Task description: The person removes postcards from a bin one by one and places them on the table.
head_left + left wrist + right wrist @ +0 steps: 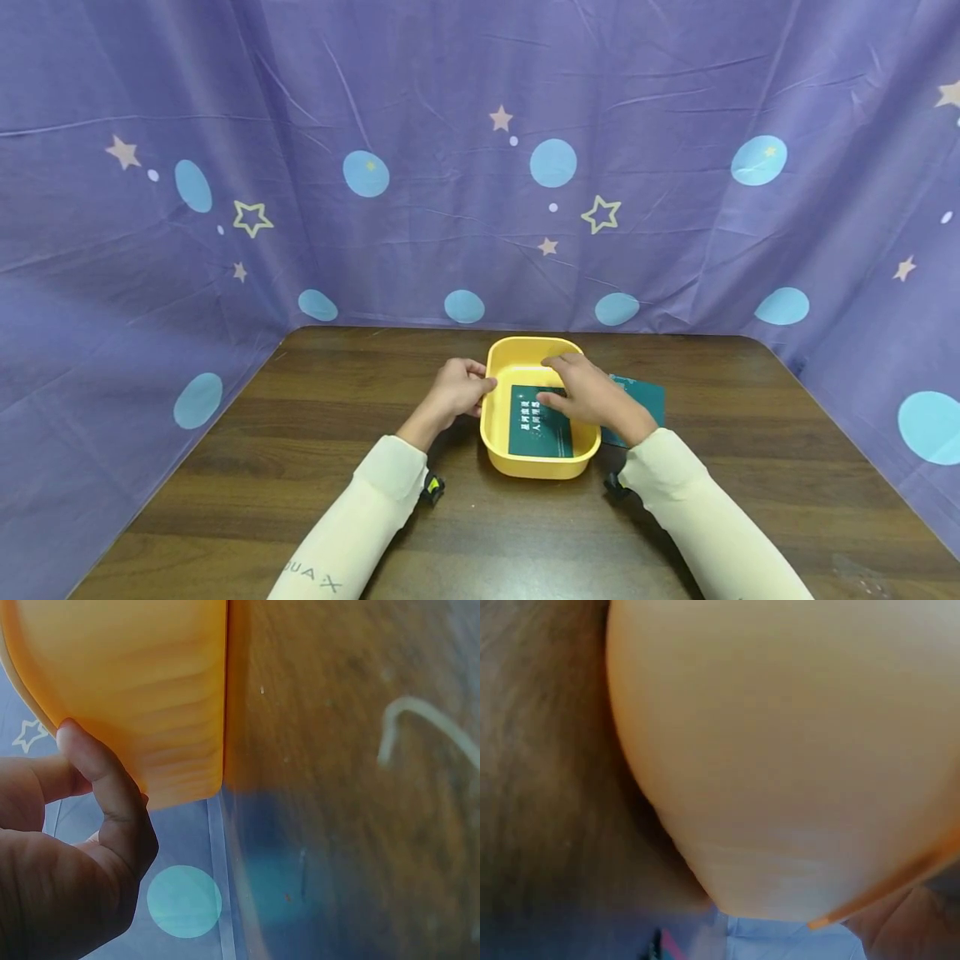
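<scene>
The left hand (456,387) pinches the near-left rim of the yellow bin (538,469), while the right hand (591,392), fingers loose and apart, hangs over the green booklet (534,437) lying inside; I can't tell whether they touch. Steadying that rim should help, I'd say, with the right thumb kept clear of the booklet's edge.

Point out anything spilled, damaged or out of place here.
Nothing looks spilled or damaged. One mild oddity: a flat dark-green rectangular booklet or card lies right of the yellow rounded plastic bin, while a similar one lies inside it.
</scene>
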Motion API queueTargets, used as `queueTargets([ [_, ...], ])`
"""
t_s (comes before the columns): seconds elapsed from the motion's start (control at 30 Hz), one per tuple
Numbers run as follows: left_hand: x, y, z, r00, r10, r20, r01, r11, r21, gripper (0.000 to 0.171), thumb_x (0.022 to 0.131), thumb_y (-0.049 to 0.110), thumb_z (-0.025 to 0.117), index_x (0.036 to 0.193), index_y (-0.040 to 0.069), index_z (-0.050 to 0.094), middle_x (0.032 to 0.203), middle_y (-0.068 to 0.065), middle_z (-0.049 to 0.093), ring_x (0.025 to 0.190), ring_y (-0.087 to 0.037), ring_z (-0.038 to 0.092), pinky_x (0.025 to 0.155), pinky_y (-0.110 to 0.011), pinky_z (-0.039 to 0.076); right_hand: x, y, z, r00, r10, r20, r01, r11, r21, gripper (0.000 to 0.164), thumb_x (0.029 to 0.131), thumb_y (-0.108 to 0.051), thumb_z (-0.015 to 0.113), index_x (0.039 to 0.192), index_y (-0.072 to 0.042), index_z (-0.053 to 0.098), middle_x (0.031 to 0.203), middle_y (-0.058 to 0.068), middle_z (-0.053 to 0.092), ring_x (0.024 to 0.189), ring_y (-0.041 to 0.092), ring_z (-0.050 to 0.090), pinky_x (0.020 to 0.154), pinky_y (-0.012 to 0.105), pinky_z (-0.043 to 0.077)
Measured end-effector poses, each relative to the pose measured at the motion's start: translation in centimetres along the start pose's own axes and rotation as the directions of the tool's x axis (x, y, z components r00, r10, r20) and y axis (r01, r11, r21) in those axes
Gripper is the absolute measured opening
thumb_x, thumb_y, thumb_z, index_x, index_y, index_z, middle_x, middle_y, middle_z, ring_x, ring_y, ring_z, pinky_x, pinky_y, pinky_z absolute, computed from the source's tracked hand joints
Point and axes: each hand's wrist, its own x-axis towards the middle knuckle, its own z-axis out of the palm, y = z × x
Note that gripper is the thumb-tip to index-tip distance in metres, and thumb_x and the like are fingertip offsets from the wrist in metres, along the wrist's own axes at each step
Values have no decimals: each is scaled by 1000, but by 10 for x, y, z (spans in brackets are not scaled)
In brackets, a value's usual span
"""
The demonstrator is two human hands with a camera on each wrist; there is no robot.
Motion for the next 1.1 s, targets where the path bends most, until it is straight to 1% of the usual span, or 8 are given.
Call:
queueTargets([
  [0.07,0,0,0,1000,0,-2,0,1000,-3,25,92,8,64,112,-6,57,97,-27,65,59,-20,62,50,-30,58,0,-2,1,999,1,42,-1,1000,11,61,92,-39,67,137,-2,50,132,16,54,120,29,51,99,46,46],
  [0.17,0,1,-1,1000,-2,-5,2,1000,-5,26,93,8,64,113,-7,57,98,-27,64,60,-20,62,50,-30,58,0,-6,1,993,15,113,-16,1000,9,68,90,-44,68,141,-4,47,135,12,55,120,25,52,100,44,46],
  [0.3,0,2,-1,1000,-4,-6,4,1000,-8,27,93,8,64,114,-7,57,98,-27,64,59,-20,62,50,-30,58,1,-8,3,983,31,182,-21,998,-59,81,84,-56,69,144,-8,45,135,7,56,119,22,53,102,42,44],
  [0.47,1,2,-2,1000,-8,-6,8,1000,-5,26,93,9,64,114,-6,57,96,-26,65,59,-20,62,51,-31,58,1,-10,7,979,22,204,17,982,-190,92,78,-71,64,143,-9,47,132,5,58,118,22,53,105,44,39],
  [0.57,2,2,-3,1000,-5,-8,5,1000,1,26,92,8,65,113,-6,57,95,-25,65,58,-18,61,51,-31,58,1,-11,10,974,18,226,41,966,-255,96,77,-77,58,143,-9,46,133,7,58,121,21,52,109,46,34],
  [0.67,2,0,-2,1000,-4,-8,4,1000,-1,27,92,8,65,113,-6,57,95,-25,65,58,-18,60,51,-30,58,1,-12,12,968,33,251,47,951,-305,100,76,-82,53,144,-10,45,133,7,58,122,20,51,110,47,30],
  [0.93,1,-1,-1,1000,-8,-9,8,1000,-12,26,92,8,65,112,-6,58,98,-26,64,59,-18,60,50,-30,58,0,-13,14,961,55,271,47,933,-356,102,72,-86,50,143,-13,47,122,4,65,110,17,58,106,45,33],
  [1.1,1,-1,0,1000,1,-6,-1,1000,-17,26,92,7,64,112,-7,57,96,-26,64,57,-16,59,49,-29,57,0,-13,13,959,69,276,40,928,-371,102,71,-87,50,142,-13,49,124,6,62,113,19,55,105,44,34],
])
